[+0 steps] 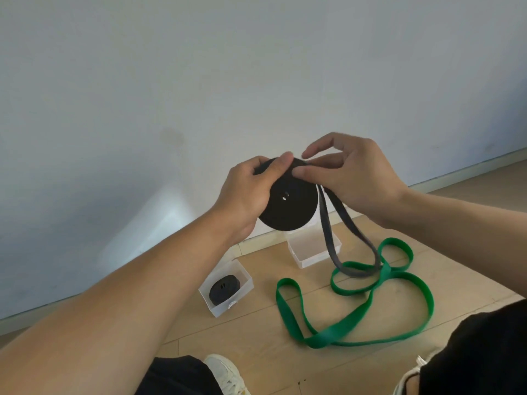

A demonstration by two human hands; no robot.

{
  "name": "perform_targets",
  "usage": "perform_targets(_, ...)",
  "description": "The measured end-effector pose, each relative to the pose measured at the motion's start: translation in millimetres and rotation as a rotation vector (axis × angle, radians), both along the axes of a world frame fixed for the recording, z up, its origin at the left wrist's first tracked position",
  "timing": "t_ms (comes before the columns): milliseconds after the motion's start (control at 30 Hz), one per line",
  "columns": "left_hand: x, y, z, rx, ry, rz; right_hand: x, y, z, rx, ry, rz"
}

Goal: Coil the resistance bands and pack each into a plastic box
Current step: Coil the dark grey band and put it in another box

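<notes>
Left hand point(248, 192): grips the black coil point(288, 201) by its edge, held up in the air.
Right hand point(350, 178): pinches the band at the coil's top.
Loose tail point(330, 246): hangs to the floor point(256, 332).
Green band point(356, 312): uncoiled on floor.
Left box point(245, 283): holds a coiled black band point(225, 289).
Right box point(310, 258): behind the tail.

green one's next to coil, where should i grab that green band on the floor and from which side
Take the small end loop of the green band from above, pinching its flat strap. That end lies free on the wood floor, while the far loops sit tangled under the hanging black tail.
</notes>
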State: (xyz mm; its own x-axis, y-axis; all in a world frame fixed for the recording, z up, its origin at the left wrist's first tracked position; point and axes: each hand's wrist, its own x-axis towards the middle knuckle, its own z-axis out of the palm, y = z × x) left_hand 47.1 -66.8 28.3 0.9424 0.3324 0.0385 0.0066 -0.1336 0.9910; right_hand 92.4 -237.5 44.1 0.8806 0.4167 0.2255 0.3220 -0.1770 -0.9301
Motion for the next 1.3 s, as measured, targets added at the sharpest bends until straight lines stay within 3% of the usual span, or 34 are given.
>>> perform_targets(300, 5, -8, 6, -0.309, -0.001, 0.19, 3, 3, -11, 0.168, 0.138, 0.006)
perform_targets(533, 1, -1, 9, -0.446, 0.042, 0.085, 1, 10, -13, 0.202, 0.081, -0.011)
perform_targets(567, 0, 0, 11, -0.399, 0.053, 0.067, 1, 9, -12, 0.167, 0.054, -0.008)
perform_targets(700, -4, 8, 6, 0.092, 0.079, -0.065, -6, 1, -10, -0.102, -0.147, 0.081)
perform_targets(800, -6, 3, -3, 0.159, 0.03, -0.125, -5, -1, -12, -0.09, -0.083, 0.076)
perform_targets(1133, 0, -5, 4, -0.272, -0.025, 0.074, 6, -6, -3, 0.011, 0.019, -0.04)
perform_targets(1300, -3, -4, 4, -0.278, 0.014, 0.046, 7, -7, -4, 0.049, 0.025, -0.079)
